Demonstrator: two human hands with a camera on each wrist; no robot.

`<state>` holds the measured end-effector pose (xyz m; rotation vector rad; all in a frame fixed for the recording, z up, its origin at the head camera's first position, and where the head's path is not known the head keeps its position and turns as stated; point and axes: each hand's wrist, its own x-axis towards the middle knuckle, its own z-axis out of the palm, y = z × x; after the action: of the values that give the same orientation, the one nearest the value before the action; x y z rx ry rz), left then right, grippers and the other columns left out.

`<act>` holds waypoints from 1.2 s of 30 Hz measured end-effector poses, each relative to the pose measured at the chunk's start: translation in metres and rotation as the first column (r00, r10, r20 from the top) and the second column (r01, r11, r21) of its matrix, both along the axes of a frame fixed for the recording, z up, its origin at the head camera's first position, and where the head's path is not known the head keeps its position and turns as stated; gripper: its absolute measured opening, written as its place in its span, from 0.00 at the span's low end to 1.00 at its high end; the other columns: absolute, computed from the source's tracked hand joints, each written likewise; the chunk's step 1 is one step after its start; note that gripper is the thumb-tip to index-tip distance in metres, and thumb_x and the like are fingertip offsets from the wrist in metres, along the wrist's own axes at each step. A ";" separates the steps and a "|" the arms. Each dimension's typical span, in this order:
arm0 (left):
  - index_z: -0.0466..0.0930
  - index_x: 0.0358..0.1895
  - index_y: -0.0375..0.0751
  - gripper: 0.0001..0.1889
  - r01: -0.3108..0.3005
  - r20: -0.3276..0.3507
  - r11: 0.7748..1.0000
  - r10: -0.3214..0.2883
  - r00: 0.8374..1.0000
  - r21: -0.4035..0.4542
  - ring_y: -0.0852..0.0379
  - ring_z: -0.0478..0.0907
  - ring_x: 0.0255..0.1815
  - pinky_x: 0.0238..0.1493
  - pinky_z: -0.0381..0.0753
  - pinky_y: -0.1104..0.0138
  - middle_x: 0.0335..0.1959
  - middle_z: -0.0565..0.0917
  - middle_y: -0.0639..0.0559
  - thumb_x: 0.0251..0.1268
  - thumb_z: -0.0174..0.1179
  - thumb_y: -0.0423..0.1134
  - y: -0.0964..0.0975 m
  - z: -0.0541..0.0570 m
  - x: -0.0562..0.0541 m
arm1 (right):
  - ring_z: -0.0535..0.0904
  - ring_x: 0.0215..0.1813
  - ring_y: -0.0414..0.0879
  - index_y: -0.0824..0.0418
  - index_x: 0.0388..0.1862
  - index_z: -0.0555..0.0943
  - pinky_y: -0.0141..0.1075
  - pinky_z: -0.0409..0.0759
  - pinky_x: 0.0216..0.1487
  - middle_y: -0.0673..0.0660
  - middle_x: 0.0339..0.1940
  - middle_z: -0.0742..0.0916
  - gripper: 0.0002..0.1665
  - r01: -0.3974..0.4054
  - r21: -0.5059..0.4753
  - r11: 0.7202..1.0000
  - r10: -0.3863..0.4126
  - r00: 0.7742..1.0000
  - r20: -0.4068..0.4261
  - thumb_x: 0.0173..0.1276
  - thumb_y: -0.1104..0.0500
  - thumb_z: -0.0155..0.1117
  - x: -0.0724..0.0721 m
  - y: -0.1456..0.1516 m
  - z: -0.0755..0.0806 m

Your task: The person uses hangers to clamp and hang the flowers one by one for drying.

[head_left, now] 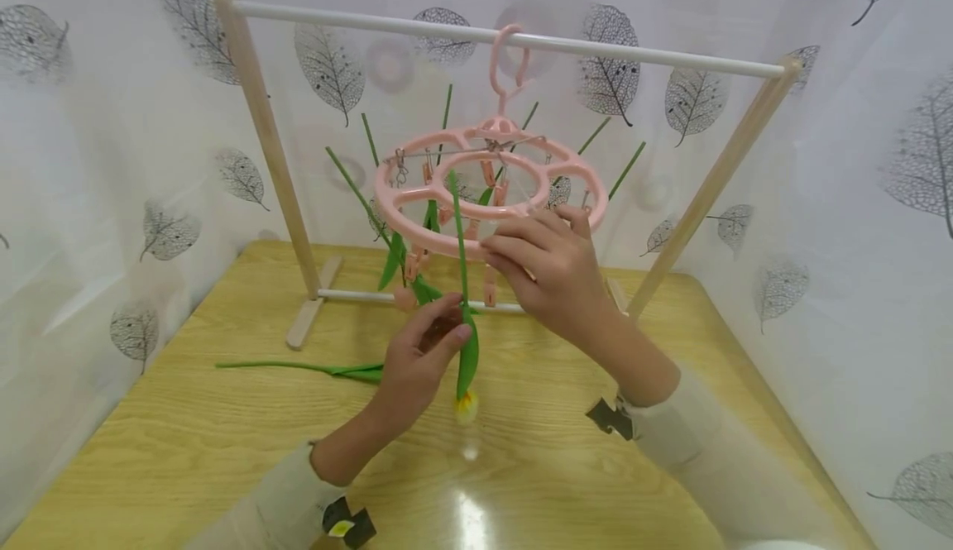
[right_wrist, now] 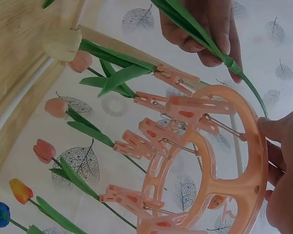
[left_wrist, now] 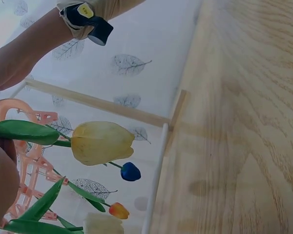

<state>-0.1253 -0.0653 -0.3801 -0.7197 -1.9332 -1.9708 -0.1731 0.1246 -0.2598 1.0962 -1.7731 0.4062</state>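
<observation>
My left hand holds an artificial yellow tulip by its leafy stem, bloom hanging down and bare stem pointing up in front of a pink clip hanger. On the hanger's near right rim, the fingers and thumb of my right hand grip the ring. Other tulips hang head down from the hanger's clips, among them a blue tulip, an orange-yellow tulip and a whitish tulip. A clothespin-style clip dangles below the rim, close to my right fingers.
The hanger hooks over a white rod between two wooden posts. A lower white rod joins them near the table. Another green stem lies on the table, left of my left hand. A leaf-patterned curtain surrounds the table.
</observation>
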 end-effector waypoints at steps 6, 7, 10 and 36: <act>0.73 0.68 0.37 0.21 0.016 -0.031 1.000 -0.016 0.999 0.001 0.58 0.78 0.53 0.53 0.81 0.71 0.54 0.78 0.43 0.74 0.58 0.31 0.000 -0.001 -0.001 | 0.84 0.44 0.52 0.60 0.38 0.90 0.53 0.67 0.51 0.54 0.39 0.91 0.07 -0.030 -0.034 0.999 0.030 0.999 0.019 0.65 0.58 0.73 0.002 0.006 0.000; 0.73 0.68 0.37 0.22 0.019 -0.033 1.000 -0.019 0.999 0.002 0.58 0.78 0.52 0.53 0.81 0.72 0.54 0.78 0.43 0.74 0.58 0.31 0.000 -0.001 -0.001 | 0.84 0.44 0.52 0.61 0.38 0.90 0.53 0.67 0.52 0.54 0.39 0.91 0.07 -0.036 -0.038 0.999 0.036 0.999 0.018 0.65 0.58 0.73 0.002 0.007 0.000; 0.73 0.68 0.38 0.22 0.024 -0.040 1.000 -0.024 0.999 0.000 0.58 0.78 0.52 0.52 0.81 0.72 0.53 0.78 0.43 0.73 0.58 0.30 0.000 -0.002 -0.002 | 0.84 0.44 0.52 0.61 0.39 0.90 0.54 0.67 0.54 0.55 0.39 0.91 0.08 -0.049 -0.040 0.998 0.050 0.999 0.021 0.66 0.57 0.72 0.001 0.010 0.000; 0.73 0.69 0.40 0.22 0.046 -0.006 0.999 -0.046 0.999 0.005 0.56 0.78 0.53 0.53 0.81 0.70 0.55 0.77 0.43 0.74 0.58 0.30 0.006 -0.009 0.000 | 0.81 0.43 0.51 0.67 0.44 0.86 0.30 0.75 0.41 0.59 0.40 0.87 0.16 -0.019 -0.293 0.956 0.113 0.944 0.309 0.64 0.56 0.73 0.001 0.043 -0.071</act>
<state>-0.1252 -0.0596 -0.3890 -0.7739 -1.9241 -1.9978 -0.1722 0.1673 -0.3310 0.9207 -1.8872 0.9003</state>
